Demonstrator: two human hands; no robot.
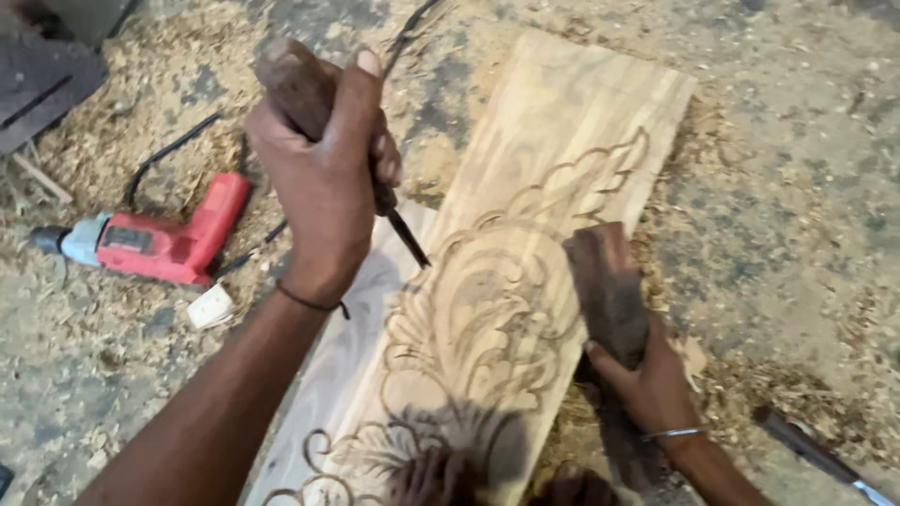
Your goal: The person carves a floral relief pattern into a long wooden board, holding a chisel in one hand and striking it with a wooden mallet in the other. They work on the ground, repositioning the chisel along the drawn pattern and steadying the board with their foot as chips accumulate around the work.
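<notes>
L hand (323, 178) fingers wrapped tight on chisel (319, 112), tip on carved wood plank (562, 122) lying on floor. R hand (642, 379) fingers clamped on wooden mallet (607, 286) beside it. Chisel stiff, sharp-tipped; grip at handle.

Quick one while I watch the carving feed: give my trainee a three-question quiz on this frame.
1. True or false: the left hand grips a chisel whose tip meets the carved plank.
2. What does the right hand hold? A) a dark wooden block, B) a saw, C) a brush.
3. Which power tool lies on the sawdust left of the plank?

Key: 1 true. 2 A, the dark wooden block. 3 The red drill.
</notes>
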